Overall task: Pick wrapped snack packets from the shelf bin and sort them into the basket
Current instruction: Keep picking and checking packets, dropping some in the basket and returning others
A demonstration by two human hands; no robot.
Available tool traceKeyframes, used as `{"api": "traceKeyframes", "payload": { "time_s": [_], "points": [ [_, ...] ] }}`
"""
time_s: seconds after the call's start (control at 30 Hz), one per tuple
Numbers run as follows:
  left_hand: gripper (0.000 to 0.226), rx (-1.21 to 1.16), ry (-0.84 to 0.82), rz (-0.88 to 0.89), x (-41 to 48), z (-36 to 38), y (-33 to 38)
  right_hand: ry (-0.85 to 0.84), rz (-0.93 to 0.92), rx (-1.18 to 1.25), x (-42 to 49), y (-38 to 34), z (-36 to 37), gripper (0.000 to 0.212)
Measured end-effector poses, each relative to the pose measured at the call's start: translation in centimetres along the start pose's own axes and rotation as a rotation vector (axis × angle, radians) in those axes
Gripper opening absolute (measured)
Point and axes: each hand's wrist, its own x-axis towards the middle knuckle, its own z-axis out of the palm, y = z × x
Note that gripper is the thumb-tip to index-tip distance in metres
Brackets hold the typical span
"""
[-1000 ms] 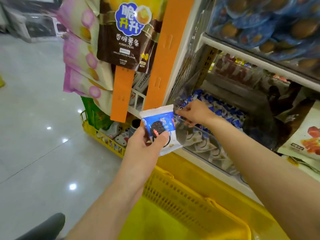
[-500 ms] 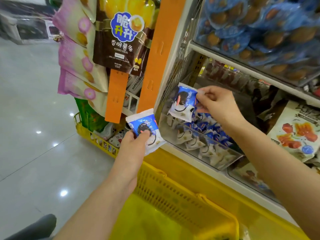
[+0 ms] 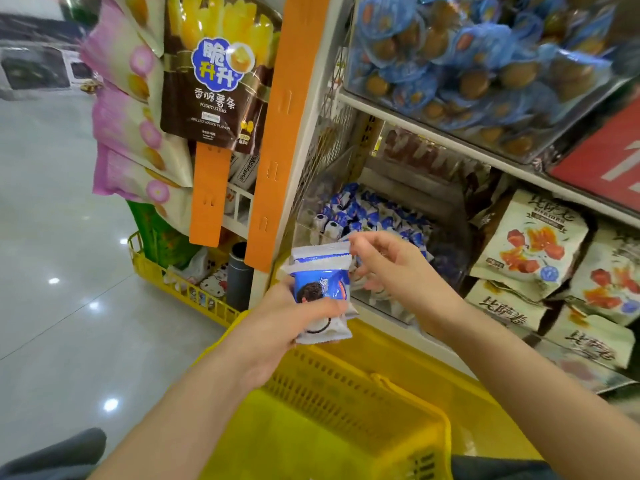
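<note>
My left hand (image 3: 277, 327) grips a blue and white snack packet (image 3: 320, 289) showing a dark cookie, held above the far rim of the yellow basket (image 3: 346, 403). A second packet (image 3: 322, 252) lies against the back of the first. My right hand (image 3: 391, 271) pinches that second packet's top edge between thumb and fingers. Just behind both hands is the clear shelf bin (image 3: 374, 216), holding several more of the same blue and white packets.
An orange hanging strip (image 3: 277, 133) with a brown potato-stick bag (image 3: 211, 81) and pink bags (image 3: 135, 133) hangs to the left. A small yellow rack (image 3: 180, 289) stands on the floor. Beige packs (image 3: 530, 251) fill the shelf at right, blue wrapped snacks (image 3: 467, 57) above.
My right hand lifted a packet out of the bin and carried it down-left onto the packet held by my left hand. The left hand moved slightly toward the right.
</note>
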Motion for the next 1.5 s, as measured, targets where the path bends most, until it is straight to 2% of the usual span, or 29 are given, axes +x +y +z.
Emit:
{"api": "traceKeyframes", "payload": {
  "time_s": [0.1, 0.2, 0.27, 0.37, 0.43, 0.53, 0.7, 0.83, 0.93, 1.0, 1.13, 1.23, 1.33, 1.4, 1.5],
  "points": [
    [0.071, 0.082, -0.037, -0.052, -0.4, -0.3, 0.4, -0.204, 0.121, 0.004, 0.4, 0.3, 0.0, 0.015],
    [0.061, 0.11, 0.004, -0.052, -0.6, -0.3, 0.7, -0.244, 0.112, -0.008, 1.2, 0.3, 0.0, 0.016],
    [0.049, 0.082, 0.123, -0.017, -0.5, -0.6, 0.9, -0.142, 0.095, 0.012, 2.6, 0.2, -0.4, 0.019],
    [0.04, 0.022, 0.296, 0.031, -0.1, -1.8, 1.4, 0.159, 0.025, 0.029, 6.0, -0.2, -1.5, 0.024],
    [0.04, -0.025, 0.339, 0.028, 0.2, -2.4, 1.7, 0.31, -0.04, -0.04, 8.6, -0.6, -2.1, 0.013],
    [0.038, -0.053, 0.316, 0.028, 0.5, -2.8, 2.0, 0.365, -0.029, -0.296, 12.0, 0.1, -2.3, 0.014],
    [0.033, -0.079, 0.301, 0.027, 1.0, -3.2, 1.7, 0.109, 0.049, -0.483, 14.9, 2.8, -0.4, 0.016],
    [0.009, -0.157, 0.32, 0.0, 1.7, -3.3, 1.4, -0.106, 0.078, -0.514, 15.9, 3.3, 0.0, 0.015],
    [0.003, -0.165, 0.366, -0.026, 2.2, -3.4, 1.5, -0.252, 0.08, -0.65, 16.2, 3.4, -0.3, 0.02],
    [0.006, -0.201, 0.37, -0.035, 2.3, -3.4, 1.6, -0.255, 0.066, -0.647, 16.3, 3.6, -0.4, 0.013],
    [0.005, -0.231, 0.357, -0.036, 2.3, -3.3, 1.6, -0.11, -0.111, -0.579, 16.7, 4.1, -0.5, 0.015],
    [0.006, -0.227, 0.34, -0.024, 2.3, -3.3, 1.5, -0.197, -0.062, -0.598, 16.9, 4.2, -0.8, 0.013],
    [0.006, -0.246, 0.333, -0.016, 2.2, -3.1, 1.6, -0.294, -0.08, -0.74, 17.0, 4.9, -0.9, 0.016],
    [0.006, -0.257, 0.329, 0.0, 2.2, -3.1, 1.6, -0.278, -0.145, -0.822, 17.0, 5.5, -0.8, 0.018],
    [0.004, -0.24, 0.327, -0.004, 2.5, -3.0, 1.6, -0.251, -0.142, -0.785, 16.8, 5.8, -0.6, 0.022]
  ]
}}
